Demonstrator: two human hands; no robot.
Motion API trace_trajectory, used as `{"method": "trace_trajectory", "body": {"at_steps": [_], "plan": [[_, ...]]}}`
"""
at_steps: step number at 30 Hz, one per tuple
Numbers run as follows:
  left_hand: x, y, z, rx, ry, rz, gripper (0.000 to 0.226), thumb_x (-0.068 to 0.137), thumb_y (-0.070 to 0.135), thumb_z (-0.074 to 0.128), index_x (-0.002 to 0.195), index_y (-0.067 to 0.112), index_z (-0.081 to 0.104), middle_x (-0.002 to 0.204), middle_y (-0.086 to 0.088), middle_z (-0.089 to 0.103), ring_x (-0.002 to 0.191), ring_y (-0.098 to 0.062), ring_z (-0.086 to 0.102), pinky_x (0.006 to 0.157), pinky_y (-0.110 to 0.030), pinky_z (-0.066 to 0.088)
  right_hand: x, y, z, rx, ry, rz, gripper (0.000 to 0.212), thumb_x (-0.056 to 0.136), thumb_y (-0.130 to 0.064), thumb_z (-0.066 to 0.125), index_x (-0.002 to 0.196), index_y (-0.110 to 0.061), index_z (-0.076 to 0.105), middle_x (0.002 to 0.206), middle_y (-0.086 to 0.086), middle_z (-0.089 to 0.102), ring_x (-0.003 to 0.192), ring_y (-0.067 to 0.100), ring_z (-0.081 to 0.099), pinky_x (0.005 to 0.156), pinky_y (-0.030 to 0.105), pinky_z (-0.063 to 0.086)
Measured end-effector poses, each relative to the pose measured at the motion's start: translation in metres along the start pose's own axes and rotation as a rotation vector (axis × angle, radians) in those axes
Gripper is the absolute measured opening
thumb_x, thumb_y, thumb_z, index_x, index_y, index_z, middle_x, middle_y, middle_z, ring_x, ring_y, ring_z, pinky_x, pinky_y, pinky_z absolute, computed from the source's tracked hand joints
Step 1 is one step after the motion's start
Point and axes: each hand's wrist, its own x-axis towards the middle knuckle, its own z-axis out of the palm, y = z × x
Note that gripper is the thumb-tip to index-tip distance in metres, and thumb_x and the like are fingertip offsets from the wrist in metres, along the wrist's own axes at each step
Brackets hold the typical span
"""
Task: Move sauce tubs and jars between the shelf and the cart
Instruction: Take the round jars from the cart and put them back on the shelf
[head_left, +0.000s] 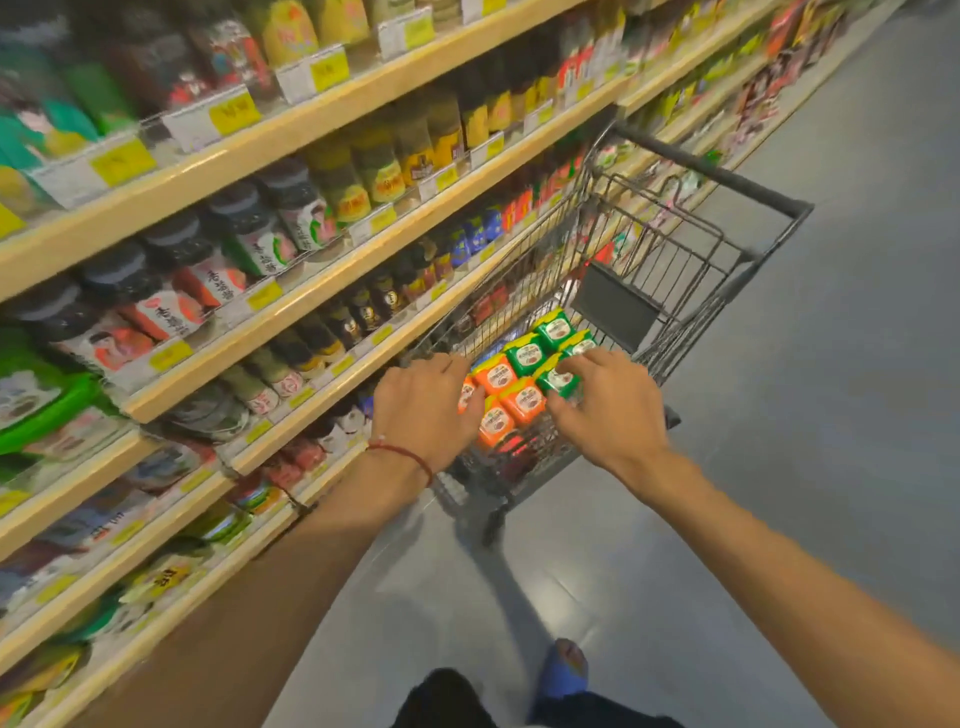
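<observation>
Several square sauce tubs lie packed in the wire cart (691, 291): orange ones (522, 402) nearer me, green ones (524, 356) behind. My left hand (423, 405) reaches over the cart's near edge, fingers curled down beside the orange tubs, its fingertips hidden. My right hand (605, 400) hovers over the tubs, thumb and fingers closing on a green tub (558, 382). On my left runs the wooden shelf (291, 306), its rows filled with dark-lidded jars (260, 228).
The shelf unit spans the whole left side, with yellow price tags (265, 296) along its edges and more jars and packets above and below. The cart's black handle (727, 176) is at its far end. Grey floor (831, 415) lies to the right. My foot (566, 670) shows below.
</observation>
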Motion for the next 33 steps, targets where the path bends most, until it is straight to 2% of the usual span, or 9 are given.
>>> {"method": "trace_trajectory", "body": {"at_steps": [3,9,12,13,16,18,23,27,33], "plan": [[0.031,0.028,0.015,0.027,-0.037,-0.002,0.032,0.098,0.048,0.049,0.107,0.021,0.064,0.096,0.001,0.068,0.084,-0.024,0.067,0.062,-0.034,0.035,0.023,0.037,-0.002,0.008,-0.020,0.000,0.040,0.086,-0.039,0.062,0.112,-0.012,0.078,0.104,0.007,0.075,0.096,0.031,0.065,0.081,0.041,0.051],[0.110,0.054,0.056,-0.057,-0.108,-0.013,0.037,0.098,0.050,0.044,0.112,0.021,0.062,0.103,-0.002,0.067,0.095,-0.028,0.066,0.071,-0.038,0.046,0.086,0.092,0.015,-0.005,-0.111,0.025,0.050,0.085,-0.044,0.050,0.113,-0.014,0.078,0.103,0.005,0.074,0.095,0.030,0.064,0.078,0.039,0.049],[0.156,0.065,0.084,-0.087,-0.121,-0.016,0.037,0.091,0.047,0.046,0.095,0.018,0.068,0.086,-0.004,0.068,0.078,-0.032,0.068,0.063,-0.038,0.051,0.125,0.117,0.030,0.019,-0.172,0.065,0.046,0.086,-0.045,0.055,0.116,-0.018,0.077,0.108,0.003,0.074,0.103,0.030,0.063,0.083,0.041,0.051],[0.169,0.067,0.094,-0.090,-0.126,-0.016,0.038,0.091,0.047,0.045,0.095,0.018,0.069,0.086,-0.005,0.069,0.076,-0.032,0.069,0.062,-0.038,0.053,0.139,0.126,0.036,0.039,-0.201,0.087,0.042,0.089,-0.044,0.059,0.118,-0.019,0.077,0.112,0.003,0.074,0.107,0.030,0.062,0.085,0.042,0.052],[0.212,0.073,0.120,-0.141,-0.236,-0.046,0.041,0.100,0.048,0.043,0.128,0.024,0.062,0.117,-0.001,0.069,0.103,-0.029,0.067,0.077,-0.037,0.049,0.180,0.150,0.055,0.113,-0.300,0.171,0.039,0.092,-0.043,0.066,0.122,-0.021,0.075,0.122,0.003,0.071,0.117,0.029,0.060,0.089,0.043,0.053],[0.237,0.075,0.137,-0.132,-0.243,-0.022,0.041,0.103,0.050,0.041,0.132,0.025,0.058,0.122,0.001,0.065,0.105,-0.027,0.064,0.073,-0.035,0.042,0.204,0.166,0.067,0.141,-0.358,0.223,0.039,0.092,-0.043,0.068,0.122,-0.021,0.074,0.124,0.004,0.071,0.116,0.030,0.062,0.088,0.043,0.053],[0.274,0.083,0.176,-0.211,-0.313,-0.136,0.038,0.101,0.048,0.045,0.124,0.023,0.061,0.119,-0.001,0.067,0.104,-0.028,0.065,0.078,-0.040,0.050,0.250,0.199,0.098,0.127,-0.508,0.270,0.038,0.090,-0.042,0.069,0.123,-0.024,0.073,0.111,0.004,0.076,0.107,0.029,0.070,0.083,0.040,0.056],[0.284,0.097,0.210,-0.237,-0.427,-0.215,0.039,0.100,0.047,0.044,0.126,0.023,0.062,0.121,-0.002,0.067,0.107,-0.029,0.064,0.084,-0.041,0.050,0.283,0.218,0.127,0.095,-0.656,0.217,0.041,0.088,-0.038,0.070,0.125,-0.020,0.073,0.122,0.012,0.073,0.110,0.035,0.069,0.090,0.045,0.058],[0.297,0.120,0.257,-0.239,-0.495,-0.365,0.031,0.096,0.044,0.048,0.107,0.020,0.064,0.104,-0.005,0.069,0.090,-0.032,0.066,0.066,-0.035,0.044,0.314,0.246,0.182,-0.094,-0.841,0.085,0.041,0.091,-0.043,0.065,0.120,-0.016,0.073,0.122,0.012,0.071,0.115,0.035,0.064,0.093,0.042,0.055]]}}
